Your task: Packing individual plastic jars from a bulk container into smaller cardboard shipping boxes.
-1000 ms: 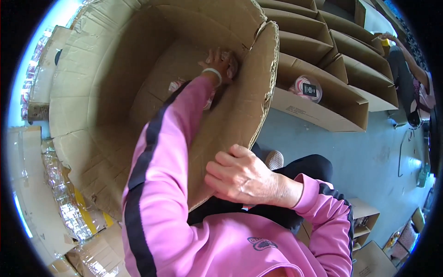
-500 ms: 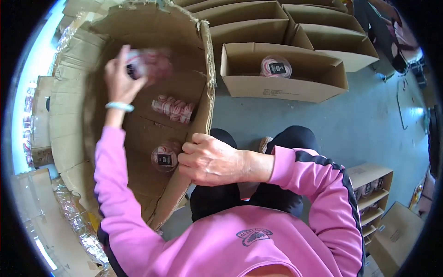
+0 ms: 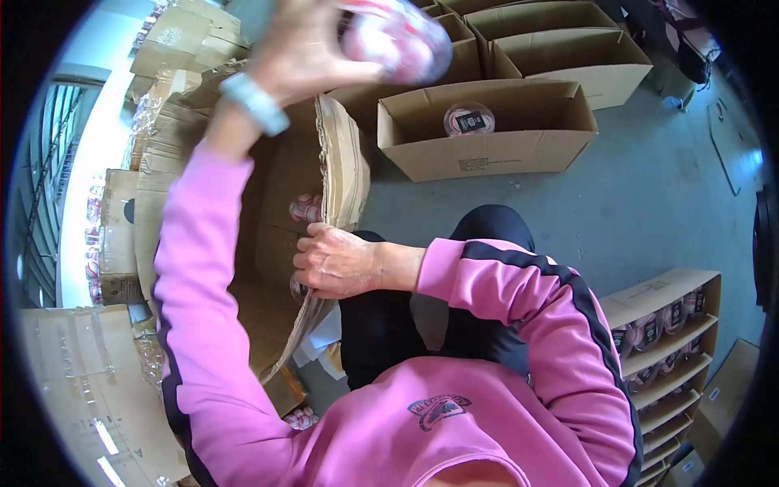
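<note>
Up at the top of the view, my left hand (image 3: 304, 53) grips a clear round tub of red-and-white striped candies (image 3: 398, 42), raised above the big carton. My right hand (image 3: 337, 261) is closed on the torn rim of that large cardboard carton (image 3: 345, 154), on its right side. Inside the carton, beside the rim, a pack of striped candies (image 3: 307, 209) shows in part; another tub by my right fingers is mostly hidden. Another candy tub with a dark label (image 3: 469, 120) sits in the long open box (image 3: 479, 158) ahead of me.
More open boxes (image 3: 560, 53) stand in rows beyond the long box. At the right, boxes filled with labelled tubs (image 3: 649, 329) are lined up. Flattened cardboard (image 3: 73, 373) lies at the lower left. Grey floor (image 3: 641, 178) extends on the right.
My left hand has lifted the tub up out of the carton, toward the top and right. The carton's rim tilts differently under my right hand, and the view has shifted.
</note>
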The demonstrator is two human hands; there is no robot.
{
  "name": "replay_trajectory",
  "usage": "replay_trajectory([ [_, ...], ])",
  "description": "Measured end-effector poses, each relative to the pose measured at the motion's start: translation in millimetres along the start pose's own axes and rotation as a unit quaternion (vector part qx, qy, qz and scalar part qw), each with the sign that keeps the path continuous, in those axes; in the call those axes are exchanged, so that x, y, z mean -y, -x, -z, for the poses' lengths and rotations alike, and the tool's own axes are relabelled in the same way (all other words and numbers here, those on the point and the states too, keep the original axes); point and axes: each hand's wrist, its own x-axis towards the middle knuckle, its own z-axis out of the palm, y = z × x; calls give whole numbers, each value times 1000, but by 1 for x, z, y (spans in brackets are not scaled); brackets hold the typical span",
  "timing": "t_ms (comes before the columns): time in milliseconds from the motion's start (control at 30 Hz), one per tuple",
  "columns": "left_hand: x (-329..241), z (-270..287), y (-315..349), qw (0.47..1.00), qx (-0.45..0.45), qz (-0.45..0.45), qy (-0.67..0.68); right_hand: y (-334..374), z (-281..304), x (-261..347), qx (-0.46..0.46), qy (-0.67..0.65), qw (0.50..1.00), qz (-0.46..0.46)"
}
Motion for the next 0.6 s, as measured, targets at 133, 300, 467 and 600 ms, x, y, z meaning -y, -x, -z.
replay_trajectory([
  [133,21,-165,-25,984,151,-11,98,-15,-10,1,20,22,999,16],
  [300,0,-228,-14,956,288,-32,47,-4,-19,2,-23,16,1000,-13],
  [467,32,-203,-22,967,206,-8,151,-3,8,5,53,0,998,-15],
  [600,100,-129,1,957,-90,-24,275,3,13,9,41,15,999,-16],
])
